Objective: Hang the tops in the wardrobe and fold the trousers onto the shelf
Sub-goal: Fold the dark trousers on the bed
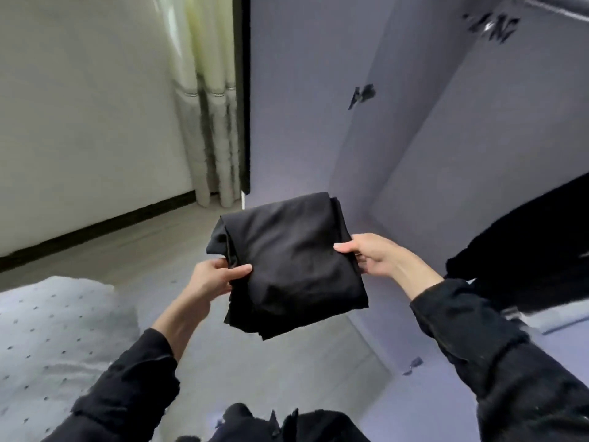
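Note:
Folded black trousers hang in the air in front of me, a thick square bundle. My left hand pinches the bundle's left edge with thumb on top. My right hand grips its right edge the same way. The open wardrobe with pale lilac walls stands ahead and to the right. A dark garment hangs inside it at the right, its lower part above a pale shelf edge.
An open wardrobe door panel stands straight ahead. A grey dotted bed cover lies at the lower left. Pale curtains hang in the far corner over grey wood flooring. More dark cloth shows at the bottom edge.

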Demonstrator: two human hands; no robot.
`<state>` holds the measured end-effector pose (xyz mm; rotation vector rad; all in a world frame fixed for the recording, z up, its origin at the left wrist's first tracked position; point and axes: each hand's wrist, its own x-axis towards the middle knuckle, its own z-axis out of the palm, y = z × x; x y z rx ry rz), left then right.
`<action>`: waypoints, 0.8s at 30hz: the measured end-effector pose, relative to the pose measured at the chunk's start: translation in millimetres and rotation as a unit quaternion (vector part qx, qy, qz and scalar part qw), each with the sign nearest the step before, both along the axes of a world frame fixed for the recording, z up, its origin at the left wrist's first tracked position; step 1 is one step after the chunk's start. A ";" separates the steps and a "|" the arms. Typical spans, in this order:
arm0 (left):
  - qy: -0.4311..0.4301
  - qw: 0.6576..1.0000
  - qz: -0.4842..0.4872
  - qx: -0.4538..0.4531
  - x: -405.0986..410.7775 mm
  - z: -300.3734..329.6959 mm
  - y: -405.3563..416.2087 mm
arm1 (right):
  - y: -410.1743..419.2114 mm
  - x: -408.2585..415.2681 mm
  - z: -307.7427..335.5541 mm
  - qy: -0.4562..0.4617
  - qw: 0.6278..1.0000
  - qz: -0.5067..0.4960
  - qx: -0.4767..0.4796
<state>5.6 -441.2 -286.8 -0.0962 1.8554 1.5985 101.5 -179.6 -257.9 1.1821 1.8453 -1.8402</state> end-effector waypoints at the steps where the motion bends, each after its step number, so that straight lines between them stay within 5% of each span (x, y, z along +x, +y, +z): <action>1: 0.016 0.999 -0.031 0.000 -12.6 7.5 18.5 | 11.6 3.1 9.1 0.010 1.000 -0.027 0.002; 12: 0.161 0.950 -0.258 0.070 -128.8 145.1 191.6 | 100.1 1.4 134.2 0.148 0.949 -0.264 0.085; 24: 0.287 0.866 -0.363 0.189 -110.9 325.6 356.7 | 179.7 60.0 301.2 0.270 0.848 -0.375 0.259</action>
